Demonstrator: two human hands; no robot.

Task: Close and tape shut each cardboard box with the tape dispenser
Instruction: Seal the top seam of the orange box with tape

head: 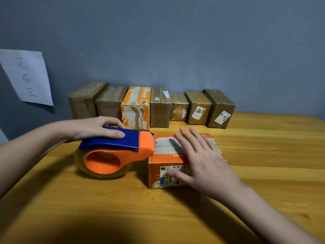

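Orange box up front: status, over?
Left hand grips tape dispenser at box edge. Right hand flat on orange box, flaps closed. Nothing in the way.

Wooden table [263,182], yellowish planks with visible grain. Landmark: orange cardboard box [168,171] near centre, flaps closed, shipping label on its near side. Just left of it, touching its top left edge, an orange-and-blue tape dispenser [112,152]; its clear tape roll [79,161] looks to rest on the table. Behind the box, along the wall, a row of seven closed boxes [151,106] side by side: six brown, the third from the left orange.
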